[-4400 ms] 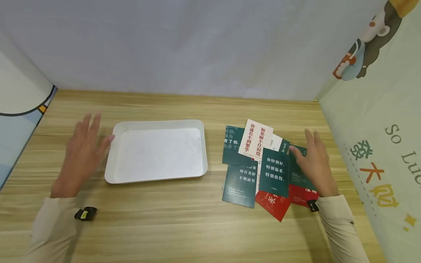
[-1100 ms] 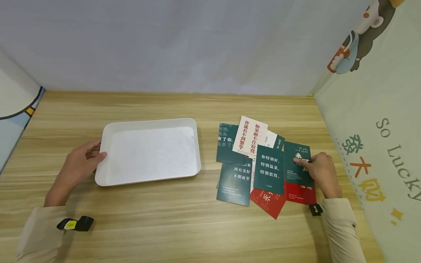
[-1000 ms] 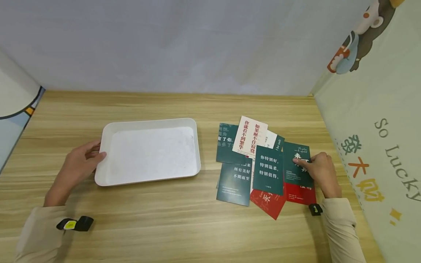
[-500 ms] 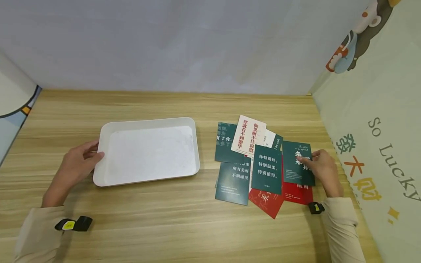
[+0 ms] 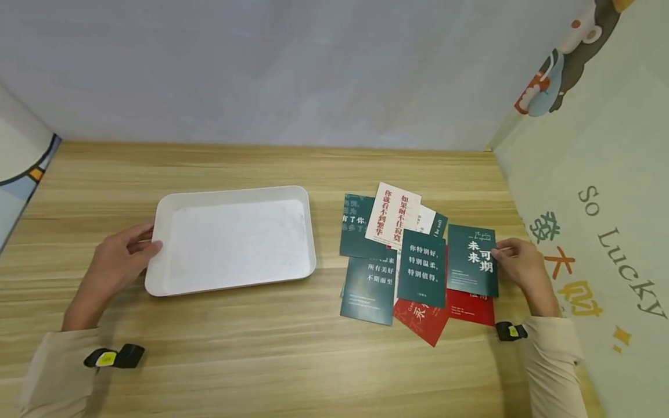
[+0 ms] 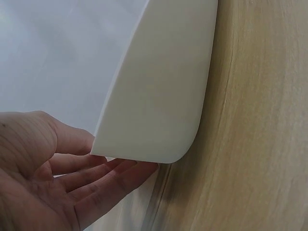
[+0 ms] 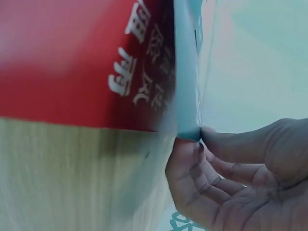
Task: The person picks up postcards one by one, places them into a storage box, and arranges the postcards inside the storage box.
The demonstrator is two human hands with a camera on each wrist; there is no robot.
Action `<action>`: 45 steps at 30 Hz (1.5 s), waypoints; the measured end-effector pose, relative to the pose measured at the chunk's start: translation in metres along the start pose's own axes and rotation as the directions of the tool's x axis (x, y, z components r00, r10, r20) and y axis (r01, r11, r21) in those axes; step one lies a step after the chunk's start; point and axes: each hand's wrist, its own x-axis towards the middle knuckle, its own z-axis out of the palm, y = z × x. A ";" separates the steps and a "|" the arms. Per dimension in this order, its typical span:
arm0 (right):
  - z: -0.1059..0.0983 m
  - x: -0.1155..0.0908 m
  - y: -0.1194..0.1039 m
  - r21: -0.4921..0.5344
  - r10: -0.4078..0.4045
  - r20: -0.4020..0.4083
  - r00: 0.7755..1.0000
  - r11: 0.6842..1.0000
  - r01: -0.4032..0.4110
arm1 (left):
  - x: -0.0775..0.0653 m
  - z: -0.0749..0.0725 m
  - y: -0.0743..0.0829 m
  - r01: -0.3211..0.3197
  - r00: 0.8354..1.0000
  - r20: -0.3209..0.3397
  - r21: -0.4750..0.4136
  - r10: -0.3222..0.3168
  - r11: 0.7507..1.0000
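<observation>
My left hand [image 5: 112, 264] grips the left wall of a shallow white tray [image 5: 235, 249], thumb at the rim and fingers against the outside. The left wrist view shows the tray's wall [image 6: 159, 96] between thumb and fingers [image 6: 113, 187]. At the right, my right hand [image 5: 525, 268] pinches the right edge of a dark green card [image 5: 465, 267] with white characters. That green card [image 7: 187, 86] stands edge-on in the right wrist view, raised over a red card [image 7: 72, 62]. Thumb and forefinger meet at its edge; the other fingers are curled.
Several overlapping cards lie left of the held one: a pink card [image 5: 393, 215], green cards [image 5: 422, 290] and a red card [image 5: 425, 328]. They rest on a wooden table [image 5: 261, 354], with a grey backdrop [image 5: 261, 69] behind and a printed wall [image 5: 622, 174] at right.
Both hands came down from hovering; the left took the tray's edge. My right thumb slid from the green card's face to its right edge, and the card now tilts up.
</observation>
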 end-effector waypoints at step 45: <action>-0.011 -0.015 -0.077 0.400 -0.230 -0.150 0.961 0.875 0.272 | -0.004 0.001 0.003 0.031 0.999 -0.023 -0.096 -0.033 0.995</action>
